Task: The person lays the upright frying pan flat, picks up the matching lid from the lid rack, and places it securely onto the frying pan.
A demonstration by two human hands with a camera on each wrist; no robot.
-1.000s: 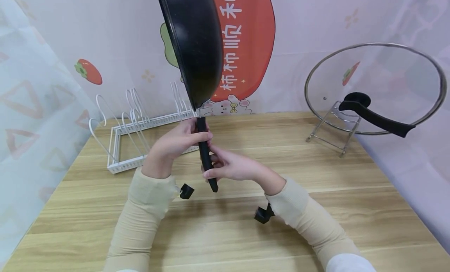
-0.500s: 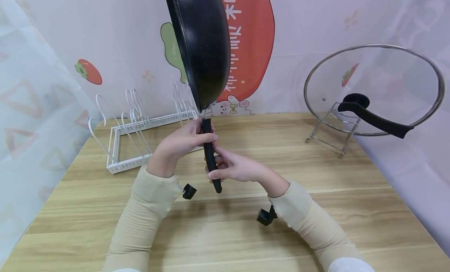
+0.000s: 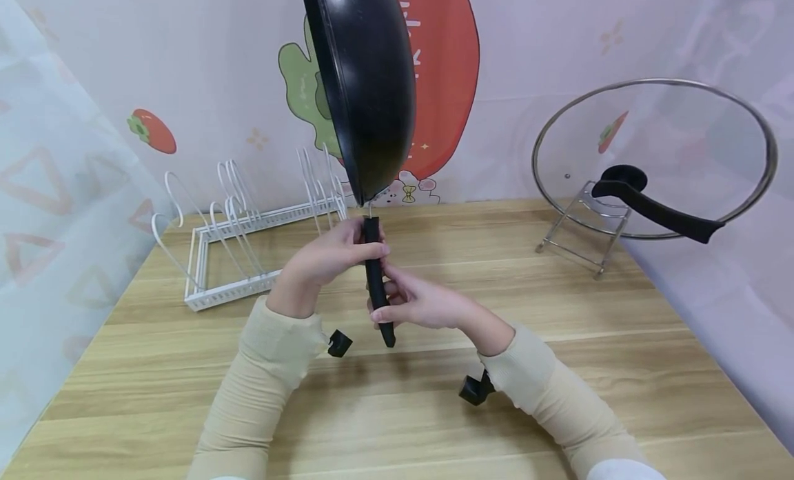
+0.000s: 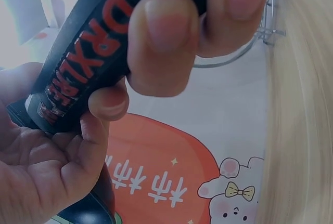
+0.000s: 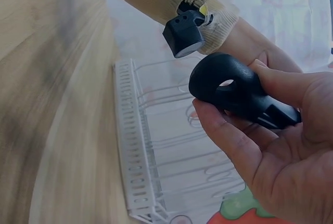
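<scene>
From the left, we see a white wire rack [image 3: 232,292] w/ upright hoops, standing on the wood-grain table [image 3: 397,425] near a printed backdrop [image 3: 211,66]. Next comes the L hand [image 3: 331,254], clamped round the upper part of the black pan handle [image 3: 376,283], thumb across it. That handle belongs to a deep black frying pan [image 3: 372,87], held in mid-air on edge, handle down, a bit tilted; its top runs out of view & its outer side faces right. The R hand [image 3: 424,302] pinches the lower end of the same handle, thumb vs. fingers (the right wrist view shows the looped tip [image 5: 208,76] there). So 2 hands grip 1 handle, L above R. Far right, a glass lid [image 3: 682,135] w/ a long black lid handle [image 3: 666,210] leans on a metal lid stand [image 3: 571,254], well apart from either hand.

Progress-wise, we'd judge the lifting done: the pan is off the table &, as far as we can tell, apart from the rack. Not done: it's set down nowhere, & neither grip is released. The lid looks settled, so we'd count that bit as finished.
</scene>
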